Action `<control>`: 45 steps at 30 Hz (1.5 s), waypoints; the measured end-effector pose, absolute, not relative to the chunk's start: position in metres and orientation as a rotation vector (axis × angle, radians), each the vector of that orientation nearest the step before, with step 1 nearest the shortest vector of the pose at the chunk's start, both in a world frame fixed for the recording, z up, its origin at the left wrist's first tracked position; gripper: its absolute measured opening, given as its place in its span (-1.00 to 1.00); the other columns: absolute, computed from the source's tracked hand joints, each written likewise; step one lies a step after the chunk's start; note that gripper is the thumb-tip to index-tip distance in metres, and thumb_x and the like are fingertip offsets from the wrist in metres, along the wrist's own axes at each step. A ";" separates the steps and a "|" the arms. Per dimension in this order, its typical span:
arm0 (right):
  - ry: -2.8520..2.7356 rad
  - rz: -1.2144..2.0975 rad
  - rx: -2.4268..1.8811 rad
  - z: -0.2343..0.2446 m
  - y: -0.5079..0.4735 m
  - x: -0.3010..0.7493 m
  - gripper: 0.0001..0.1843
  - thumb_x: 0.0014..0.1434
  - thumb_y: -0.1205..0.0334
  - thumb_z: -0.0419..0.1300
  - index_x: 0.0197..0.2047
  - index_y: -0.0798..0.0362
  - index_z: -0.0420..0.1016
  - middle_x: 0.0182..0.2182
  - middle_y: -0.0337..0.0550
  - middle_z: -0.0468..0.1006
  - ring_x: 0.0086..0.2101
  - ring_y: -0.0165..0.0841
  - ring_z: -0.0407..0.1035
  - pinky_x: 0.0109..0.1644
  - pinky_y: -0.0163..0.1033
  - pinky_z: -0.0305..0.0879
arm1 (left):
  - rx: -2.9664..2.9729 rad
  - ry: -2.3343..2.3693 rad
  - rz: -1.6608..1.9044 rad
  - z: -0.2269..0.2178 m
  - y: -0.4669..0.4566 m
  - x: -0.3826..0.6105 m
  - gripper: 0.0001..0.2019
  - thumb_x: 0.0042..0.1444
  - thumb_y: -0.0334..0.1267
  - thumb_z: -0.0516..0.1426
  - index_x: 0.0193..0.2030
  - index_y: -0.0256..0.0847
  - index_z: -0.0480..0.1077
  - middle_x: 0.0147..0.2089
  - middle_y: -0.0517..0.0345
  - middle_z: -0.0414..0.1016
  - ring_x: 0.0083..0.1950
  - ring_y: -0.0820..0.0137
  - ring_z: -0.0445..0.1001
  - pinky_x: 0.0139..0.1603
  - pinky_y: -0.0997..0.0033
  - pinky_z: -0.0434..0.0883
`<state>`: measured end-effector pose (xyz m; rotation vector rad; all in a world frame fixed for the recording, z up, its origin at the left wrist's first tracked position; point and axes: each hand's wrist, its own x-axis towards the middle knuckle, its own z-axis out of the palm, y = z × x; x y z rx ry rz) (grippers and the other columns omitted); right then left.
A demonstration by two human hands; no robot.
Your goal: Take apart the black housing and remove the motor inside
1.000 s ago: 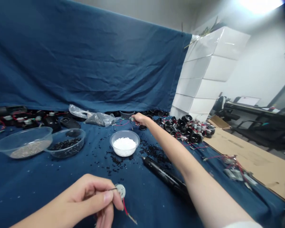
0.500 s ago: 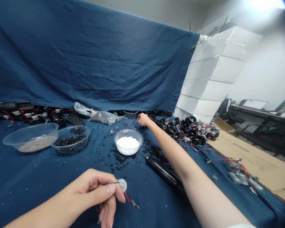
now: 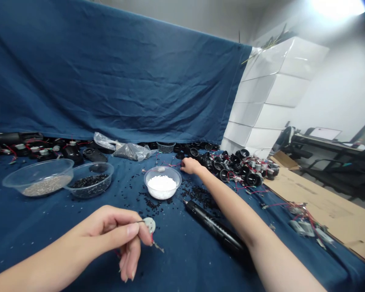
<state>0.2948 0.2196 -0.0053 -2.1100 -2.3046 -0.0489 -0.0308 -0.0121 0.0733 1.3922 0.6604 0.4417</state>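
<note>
My left hand (image 3: 121, 239) is closed in a pinch, low and left of the middle. Between thumb and fingers it holds a small motor (image 3: 150, 224), its round pale face showing, with a red wire and a metal terminal hanging below. My right hand (image 3: 191, 165) reaches far forward, just behind and right of a clear bowl of white pieces (image 3: 162, 187). Its fingers are closed at the end of a thin red wire (image 3: 172, 165), which runs left behind the bowl; the fingertips are partly hidden. Under my right forearm lies a black electric screwdriver (image 3: 214, 227), its bit toward the bowl.
Two clear tubs stand at left, one with silvery screws (image 3: 47, 185), one with black parts (image 3: 91, 179). Behind lies a plastic bag (image 3: 130, 151). Black housings and wired motors (image 3: 240, 166) pile up at right. Small black bits (image 3: 197, 192) litter the blue cloth.
My right hand has come back toward the bowl and slightly right, with the red wire trailing to it. My left hand, still holding the motor, has shifted slightly left and up in view.
</note>
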 end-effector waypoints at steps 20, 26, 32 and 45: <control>-2.556 -0.300 -1.803 -0.011 0.201 0.237 -0.71 0.32 0.14 0.12 0.03 0.12 0.41 -0.08 -0.07 0.48 -0.12 -0.29 0.43 -0.03 -0.07 0.40 | 1.418 0.608 0.483 0.066 -0.007 -0.026 -0.65 0.22 -0.02 0.12 -0.28 -0.32 0.49 -0.52 0.03 0.53 -0.51 0.43 0.44 -0.42 0.50 0.35; -2.353 -0.378 -1.925 -0.002 0.201 0.230 -0.67 0.32 0.14 0.11 0.08 0.13 0.36 -0.05 -0.05 0.46 -0.14 -0.29 0.43 -0.07 -0.08 0.42 | 1.425 0.608 0.524 0.067 -0.012 -0.036 -0.65 0.22 -0.02 0.11 -0.27 -0.32 0.47 -0.51 0.04 0.52 -0.50 0.44 0.44 -0.42 0.51 0.34; -2.143 -0.477 -2.016 0.007 0.197 0.230 -0.65 0.31 0.13 0.11 0.09 0.14 0.35 -0.02 -0.02 0.43 -0.12 -0.28 0.42 -0.06 -0.07 0.42 | 1.438 0.605 0.546 0.065 -0.011 -0.038 -0.64 0.21 0.00 0.12 -0.25 -0.33 0.46 -0.50 0.05 0.52 -0.48 0.43 0.44 -0.38 0.48 0.35; -2.130 -0.303 -2.094 0.010 0.203 0.224 -0.65 0.31 0.13 0.12 0.08 0.15 0.36 -0.04 -0.03 0.46 -0.10 -0.27 0.42 -0.01 -0.03 0.39 | 1.426 0.611 0.512 0.059 -0.003 -0.031 -0.64 0.22 -0.01 0.11 -0.25 -0.34 0.47 -0.50 0.06 0.52 -0.49 0.45 0.43 -0.39 0.50 0.35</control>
